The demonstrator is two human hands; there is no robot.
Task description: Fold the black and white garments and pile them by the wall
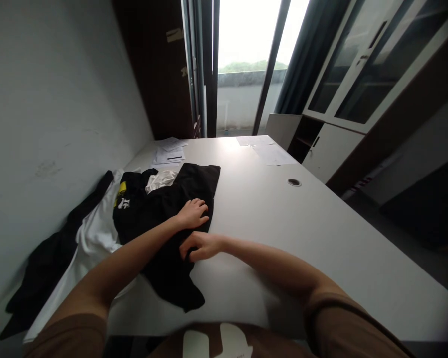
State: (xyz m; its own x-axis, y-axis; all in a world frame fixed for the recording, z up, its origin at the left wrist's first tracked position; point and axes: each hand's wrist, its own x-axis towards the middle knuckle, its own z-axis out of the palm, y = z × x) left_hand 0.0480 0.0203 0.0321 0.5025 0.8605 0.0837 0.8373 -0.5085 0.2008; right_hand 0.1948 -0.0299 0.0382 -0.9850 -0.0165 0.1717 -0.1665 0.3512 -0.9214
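Note:
A black garment (164, 209) lies spread on the white table, with a sleeve-like end reaching toward the near edge. My left hand (193, 214) rests flat on its right part, fingers stretched out. Closer to me, my right hand (201, 246) has its fingers curled and closed on the garment's right edge. Beside the black garment on the left are a white cloth (97, 233) and another dark cloth (56, 253). Crumpled white fabric (162, 180) shows behind it. Yellow and white marks appear on black fabric at the left.
The white table (261, 214) has a round cable hole (294, 182) on its right side. Papers with a pen (174, 157) lie at the far left, and more sheets (271, 151) at the far right. A wall borders the left; a cabinet (336, 149) stands right.

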